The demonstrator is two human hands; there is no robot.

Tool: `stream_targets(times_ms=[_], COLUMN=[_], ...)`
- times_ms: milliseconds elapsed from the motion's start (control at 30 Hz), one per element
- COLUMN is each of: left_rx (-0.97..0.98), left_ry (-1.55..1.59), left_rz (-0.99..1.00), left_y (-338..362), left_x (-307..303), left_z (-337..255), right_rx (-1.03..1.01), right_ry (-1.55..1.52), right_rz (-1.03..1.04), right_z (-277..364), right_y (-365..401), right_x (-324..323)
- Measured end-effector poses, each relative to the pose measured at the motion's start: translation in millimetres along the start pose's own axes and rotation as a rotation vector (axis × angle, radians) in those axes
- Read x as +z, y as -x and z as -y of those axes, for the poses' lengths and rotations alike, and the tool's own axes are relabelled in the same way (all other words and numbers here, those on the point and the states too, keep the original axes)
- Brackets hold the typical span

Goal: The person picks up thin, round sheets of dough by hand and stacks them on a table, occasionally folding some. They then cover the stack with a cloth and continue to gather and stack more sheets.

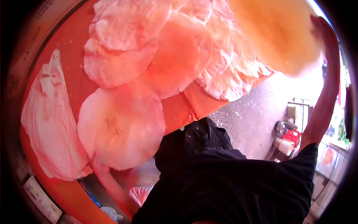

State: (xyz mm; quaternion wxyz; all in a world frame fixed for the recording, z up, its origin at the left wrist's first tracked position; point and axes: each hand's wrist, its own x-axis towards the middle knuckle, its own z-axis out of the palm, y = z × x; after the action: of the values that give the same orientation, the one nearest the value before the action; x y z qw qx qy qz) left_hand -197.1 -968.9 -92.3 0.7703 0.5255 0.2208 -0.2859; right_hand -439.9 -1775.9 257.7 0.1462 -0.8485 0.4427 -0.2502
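Several thin, round flatbreads [123, 37] overlap across an orange-red table [72, 71]. My right hand [318, 25], arm stretched far out, is closed on the edge of a yellowish flatbread [279, 33] held at the upper right, past the table's edge. At lower left, my left hand [99, 166] is at the near rim of a pale round flatbread [121, 127], its fingers partly hidden and seemingly pinching that rim. This flatbread overhangs the table edge a little. Left of it lies a creased, folded pale cloth-like sheet [50, 119].
My dark-clothed body stands against the table's near edge. On the floor at right sits a small red and white engine-like machine [289, 140] near a metal frame [300, 106]. Below my left arm are a clear plastic bag [141, 192] and a blue object [91, 196].
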Motion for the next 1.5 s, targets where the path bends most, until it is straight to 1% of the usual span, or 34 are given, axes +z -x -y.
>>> stream_targets(times_ms=[33,100,133,167,233,267,333,400,433,500,567,633,733,800,833,933,967,1000,1067,1100,1133,1200,1233,1267,1300,1333,1367,1400,1433,1467,1500], left_rx=[-0.014,-0.044,-0.087,-0.028,0.073,0.121,0.455,0.777,0.789,0.731,0.698,0.679,0.663,0.659,0.66,0.679,0.694,0.719,0.765,0.784,0.768,0.807,0.605,0.536,0.593,0.545,0.397,0.484,0.412,0.29,0.176], left_ry=[-0.03,-0.059,-0.044,-0.061,-0.131,-0.168,-0.483,-0.851,-0.875,-0.874,-0.886,-0.916,-0.964,-0.993,-1.008,-1.034,-1.029,-1.005,-0.896,-0.763,-0.64,-0.461,-0.257,-0.206,-0.239,-0.296,-0.24,-0.32,-0.318,-0.23,-0.319], left_rz=[0.064,0.183,0.077,-0.007,-0.062,-0.092,-0.144,0.113,0.11,0.081,0.097,0.12,0.18,0.226,0.252,0.34,0.371,0.406,0.451,0.393,0.461,0.513,0.588,0.615,0.66,0.697,0.713,0.658,0.767,0.811,0.806], left_y=[-2.5,-7.6,-8.3,-8.1,4.4,11.0,52.8,71.9,78.5,89.4,97.8,107.4,120.4,127.1,130.9,137.3,138.6,136.8,131.8,128.8,124.9,106.9,83.7,97.8,81.1,32.7,0.8,-2.2,-52.9,-35.5,-40.8], left_x=[-12.2,-28.2,-29.3,-21.5,0.7,11.7,114.9,128.5,147.9,191.5,229.1,268.7,334.3,381.9,405.9,480.2,504.5,530.5,584.7,621.8,662.7,729.9,753.0,805.6,834.5,849.9,868.8,887.8,888.4,893.5,887.9], left_z=[-12.1,-40.0,-51.4,-58.6,-72.6,-79.7,-74.7,-70.7,-68.2,-57.6,-48.9,-41.1,-27.7,-17.8,-15.2,-7.6,-5.1,-1.7,9.1,23.6,34.8,46.3,37.8,69.5,82.9,79.6,96.1,129.2,146.0,184.0,206.8], right_rx=[0.058,-0.155,-0.094,-0.04,-0.24,-0.261,-0.221,-0.158,-0.117,-0.015,0.111,0.238,0.45,0.588,0.665,0.553,0.591,0.535,0.526,0.543,0.57,0.65,0.704,0.758,0.813,0.868,0.924,0.875,0.893,0.908,0.922], right_ry=[-0.034,-0.069,-0.177,-0.284,-0.266,-0.27,-0.291,-0.32,-0.338,-0.383,-0.448,-0.517,-0.64,-0.713,-0.889,-0.2,-0.293,-0.365,-0.321,-0.345,-0.376,-0.43,-0.45,-0.47,-0.576,-0.683,-0.79,-0.788,-0.833,-0.878,-0.922], right_rz=[-0.009,-0.021,-0.041,-0.071,-0.085,-0.083,-0.086,-0.103,-0.113,-0.128,-0.148,-0.163,-0.178,-0.144,-0.164,-0.018,0.044,-0.07,-0.104,-0.123,-0.132,-0.127,-0.11,-0.093,-0.092,-0.088,-0.085,-0.116,-0.109,-0.1,-0.088], right_z=[-1.7,50.2,35.4,14.9,10.6,10.3,-12.5,-43.7,-63.5,-111.8,-169.5,-236.9,-355.0,-447.5,-445.9,-540.3,-507.7,-499.6,-473.4,-466.6,-468.0,-480.5,-494.3,-502.7,-499.7,-490.5,-485.2,-487.5,-488.2,-488.3,-488.5], right_y=[-6.5,10.1,-3.0,-19.8,-21.8,-25.5,-37.7,-54.6,-64.5,-87.3,-112.0,-135.0,-160.2,-162.0,-128.0,-57.0,-25.6,1.2,39.8,51.4,61.5,73.1,80.2,85.9,88.4,89.9,91.8,94.1,94.2,91.9,88.5], right_x=[-3.9,14.7,17.6,22.2,32.7,36.3,36.8,32.7,30.7,27.9,27.3,31.6,45.7,74.7,89.0,147.7,136.0,145.6,137.8,134.3,131.9,136.2,145.5,150.9,150.6,150.0,151.2,155.7,155.6,154.2,152.8])
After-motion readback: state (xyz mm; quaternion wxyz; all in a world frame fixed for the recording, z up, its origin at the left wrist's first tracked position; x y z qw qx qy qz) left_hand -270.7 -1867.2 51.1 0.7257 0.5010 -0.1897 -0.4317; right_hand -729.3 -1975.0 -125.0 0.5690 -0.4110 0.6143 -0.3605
